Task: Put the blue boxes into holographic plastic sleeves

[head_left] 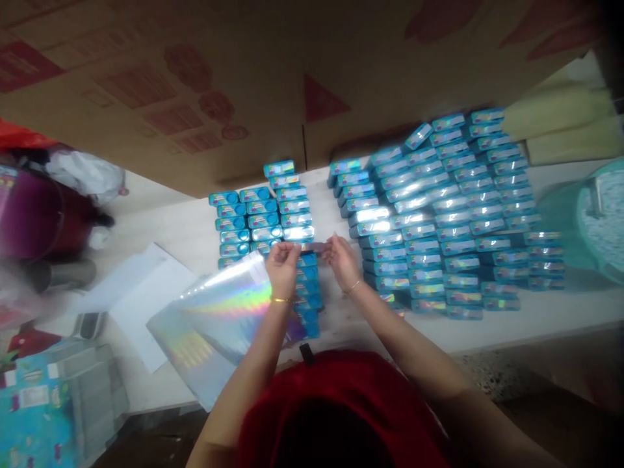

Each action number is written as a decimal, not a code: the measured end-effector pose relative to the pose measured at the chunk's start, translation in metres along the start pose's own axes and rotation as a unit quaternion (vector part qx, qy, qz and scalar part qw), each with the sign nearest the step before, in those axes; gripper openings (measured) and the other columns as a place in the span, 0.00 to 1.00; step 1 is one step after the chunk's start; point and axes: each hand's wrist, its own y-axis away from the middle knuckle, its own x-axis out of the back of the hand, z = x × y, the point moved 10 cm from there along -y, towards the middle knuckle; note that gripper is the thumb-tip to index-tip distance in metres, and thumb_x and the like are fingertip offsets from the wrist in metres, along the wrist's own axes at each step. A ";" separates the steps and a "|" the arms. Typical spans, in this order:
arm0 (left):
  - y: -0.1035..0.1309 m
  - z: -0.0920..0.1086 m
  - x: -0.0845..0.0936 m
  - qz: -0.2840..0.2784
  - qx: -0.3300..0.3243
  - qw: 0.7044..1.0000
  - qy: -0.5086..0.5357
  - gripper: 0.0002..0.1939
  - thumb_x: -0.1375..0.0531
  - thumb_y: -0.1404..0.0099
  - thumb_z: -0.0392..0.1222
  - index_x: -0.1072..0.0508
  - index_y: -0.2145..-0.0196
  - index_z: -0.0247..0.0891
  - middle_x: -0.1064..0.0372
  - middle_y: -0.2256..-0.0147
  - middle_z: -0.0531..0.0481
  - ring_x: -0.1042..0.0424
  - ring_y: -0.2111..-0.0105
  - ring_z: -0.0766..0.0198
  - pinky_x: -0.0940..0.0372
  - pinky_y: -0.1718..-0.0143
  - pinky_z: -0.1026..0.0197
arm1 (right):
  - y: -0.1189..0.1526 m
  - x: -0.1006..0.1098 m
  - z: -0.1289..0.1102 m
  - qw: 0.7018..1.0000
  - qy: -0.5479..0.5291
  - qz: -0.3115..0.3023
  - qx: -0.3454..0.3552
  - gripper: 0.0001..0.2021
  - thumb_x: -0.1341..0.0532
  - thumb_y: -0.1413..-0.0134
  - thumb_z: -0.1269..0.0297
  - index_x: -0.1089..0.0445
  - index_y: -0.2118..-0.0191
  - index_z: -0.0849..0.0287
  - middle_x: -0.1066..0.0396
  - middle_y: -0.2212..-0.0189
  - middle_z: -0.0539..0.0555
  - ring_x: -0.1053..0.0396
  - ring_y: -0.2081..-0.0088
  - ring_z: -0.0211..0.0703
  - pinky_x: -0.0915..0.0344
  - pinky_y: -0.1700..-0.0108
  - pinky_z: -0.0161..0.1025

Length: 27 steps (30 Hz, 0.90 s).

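Between my two hands a small narrow strip, perhaps a sticker point(314, 247), is stretched out level over the table. My left hand point(283, 260) pinches its left end, and my right hand point(341, 257) pinches the right end. Under and around my left hand stand rows of small blue boxes point(263, 207) with shiny tops. A shiny rainbow-coloured sheet point(214, 312) lies beneath my left wrist and covers part of those rows. To the right of my right hand is a larger block of the same blue boxes point(423, 260).
Large cardboard cartons point(244, 78) wall off the back of the white table point(463, 338). White papers point(146, 292) lie at the left, near a purple bucket point(39, 208). At the far right stands a teal tub point(560, 221) with pale contents.
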 end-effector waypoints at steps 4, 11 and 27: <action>0.007 0.010 -0.010 -0.023 -0.009 1.000 -0.008 0.12 0.33 0.50 0.44 0.32 0.73 0.37 0.33 0.76 0.56 0.33 0.74 0.70 0.38 0.68 0.66 | -0.001 0.005 0.010 0.999 0.029 0.018 -0.034 0.33 0.49 0.53 0.30 0.30 0.64 0.59 0.33 0.74 0.50 0.42 0.80 0.32 0.49 0.80 0.33; -0.004 -0.004 -0.001 -0.004 -0.004 0.998 -0.059 0.11 0.34 0.49 0.44 0.32 0.74 0.37 0.34 0.77 0.56 0.35 0.75 0.70 0.39 0.70 0.66 | 0.004 -0.006 -0.014 0.987 0.123 -0.019 0.098 0.19 0.37 0.53 0.45 0.35 0.74 0.57 0.38 0.78 0.46 0.42 0.75 0.36 0.43 0.71 0.35; -0.010 0.016 -0.010 -0.019 -0.210 0.905 -0.369 0.04 0.43 0.41 0.36 0.33 0.74 0.39 0.38 0.66 0.48 0.35 0.67 0.63 0.38 0.65 0.62 | -0.009 -0.005 -0.016 0.918 0.309 -0.002 0.249 0.11 0.43 0.43 0.55 0.33 0.70 0.57 0.34 0.72 0.50 0.37 0.67 0.40 0.39 0.60 0.37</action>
